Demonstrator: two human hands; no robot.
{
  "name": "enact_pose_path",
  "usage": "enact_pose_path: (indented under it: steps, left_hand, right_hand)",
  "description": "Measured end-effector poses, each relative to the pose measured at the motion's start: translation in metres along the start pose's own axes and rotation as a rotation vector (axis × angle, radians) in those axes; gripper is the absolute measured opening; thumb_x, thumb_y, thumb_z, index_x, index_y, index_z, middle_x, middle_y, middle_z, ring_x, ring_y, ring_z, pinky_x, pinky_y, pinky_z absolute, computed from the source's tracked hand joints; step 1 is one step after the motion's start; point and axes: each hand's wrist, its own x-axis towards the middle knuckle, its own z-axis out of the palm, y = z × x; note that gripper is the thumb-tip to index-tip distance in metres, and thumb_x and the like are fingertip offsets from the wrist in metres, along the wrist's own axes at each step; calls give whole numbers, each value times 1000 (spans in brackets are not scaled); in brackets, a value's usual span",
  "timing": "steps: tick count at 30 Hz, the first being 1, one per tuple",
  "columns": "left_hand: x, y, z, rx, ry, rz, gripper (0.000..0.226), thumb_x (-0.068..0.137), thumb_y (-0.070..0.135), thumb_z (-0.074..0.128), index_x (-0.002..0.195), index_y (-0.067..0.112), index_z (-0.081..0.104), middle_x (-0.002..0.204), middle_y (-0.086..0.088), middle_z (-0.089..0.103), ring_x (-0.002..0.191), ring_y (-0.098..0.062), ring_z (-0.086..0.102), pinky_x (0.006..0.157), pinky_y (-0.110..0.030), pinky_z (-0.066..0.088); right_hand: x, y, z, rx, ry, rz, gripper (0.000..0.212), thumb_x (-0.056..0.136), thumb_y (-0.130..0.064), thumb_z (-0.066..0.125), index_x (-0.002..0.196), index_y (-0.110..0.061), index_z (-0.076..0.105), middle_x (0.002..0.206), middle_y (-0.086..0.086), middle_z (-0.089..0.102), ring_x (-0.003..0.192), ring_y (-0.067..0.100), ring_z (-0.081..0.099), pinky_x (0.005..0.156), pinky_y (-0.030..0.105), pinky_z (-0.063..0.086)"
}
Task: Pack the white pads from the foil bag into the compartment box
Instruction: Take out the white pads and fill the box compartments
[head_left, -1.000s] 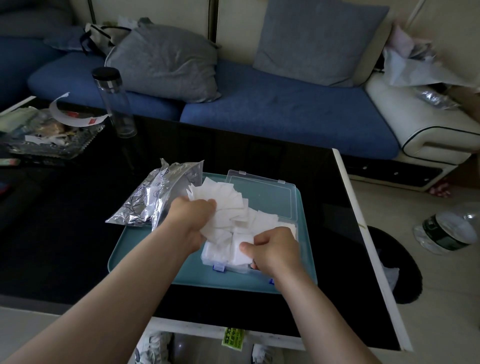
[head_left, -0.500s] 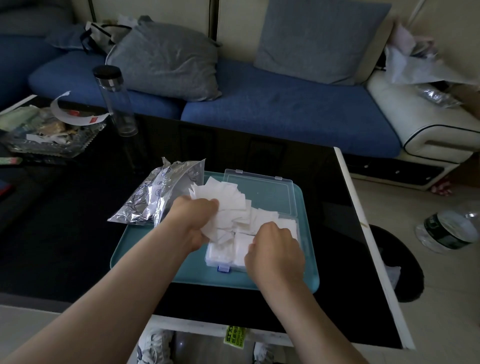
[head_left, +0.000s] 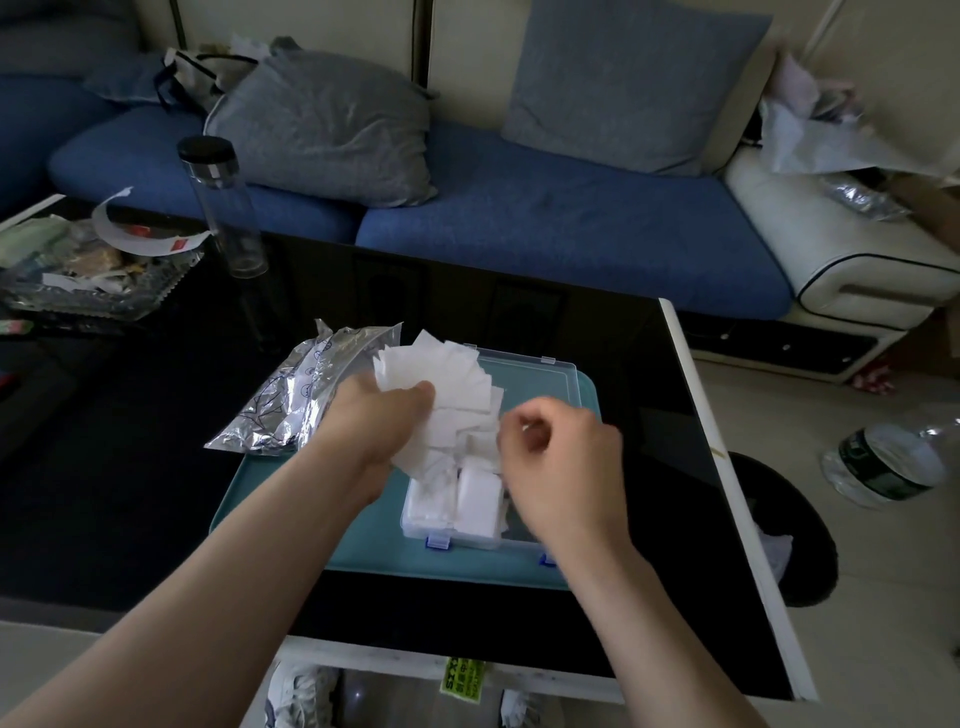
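At the far left of the frame a glass dish (head_left: 78, 291) of paper scraps sits on the dark table (head_left: 130, 467), with a clear bottle (head_left: 223, 208) standing just to its right. Moving toward the middle, the foil bag (head_left: 301, 395) lies crumpled, half on the table and half on the left edge of the teal tray (head_left: 291, 509). Our left hand (head_left: 379, 421) is just beside it, its grip closed round the lower end of a loose fan of white pads (head_left: 447, 379) held above the compartment box (head_left: 415, 530). The box sits open on the tray, and its left compartments already hold neat white stacks. The part to their right is mostly hidden behind our right hand (head_left: 561, 462). That hand hovers at the right edge of the fan with its fingers curled and thumb and forefinger drawn close. The grip is narrow, but we cannot tell whether a pad is pinched between them. We judge that we are mid-way through packing, peeling pads from the held bunch and laying them into the box. The next move calls for separating a thin, soft pad cleanly from the fan and setting it flat in a compartment with room, without letting the bunch slip. At the far right a plastic water bottle (head_left: 888, 462) lies on the floor.
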Motion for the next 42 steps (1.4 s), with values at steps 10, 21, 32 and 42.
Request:
enact_pose_path:
  steps: [10,21,32,42]
  left_hand:
    - [-23,3,22,-157,-275,-20,26,99,9,70,122,-4,66,111,-21,77,91,-33,77,74,-45,66]
    - [-48,1,40,-412,-191,-14,31,103,16,66,123,-7,65,112,-28,74,93,-36,75,74,-47,64]
    - [-47,3,17,-442,23,31,20,102,2,63,121,-1,60,119,-23,72,102,-35,76,90,-56,62]
    - [-48,-1,24,443,-96,596,25,100,5,55,97,25,69,77,11,72,63,-8,64,56,-28,52]
  right_hand:
    - [17,-7,-19,702,92,583,51,91,-22,70,140,-34,59,122,-5,66,106,12,68,90,36,62]
    - [-16,-17,-20,832,-297,534,24,82,-9,89,104,-13,80,92,9,82,73,17,71,73,28,57]
    - [-17,-9,-52,687,-102,540,10,94,-11,72,91,-15,81,90,-2,81,88,20,80,84,44,65]
    - [4,-15,-41,426,-162,236,21,89,-7,64,69,-14,66,67,3,70,67,24,71,57,33,50]
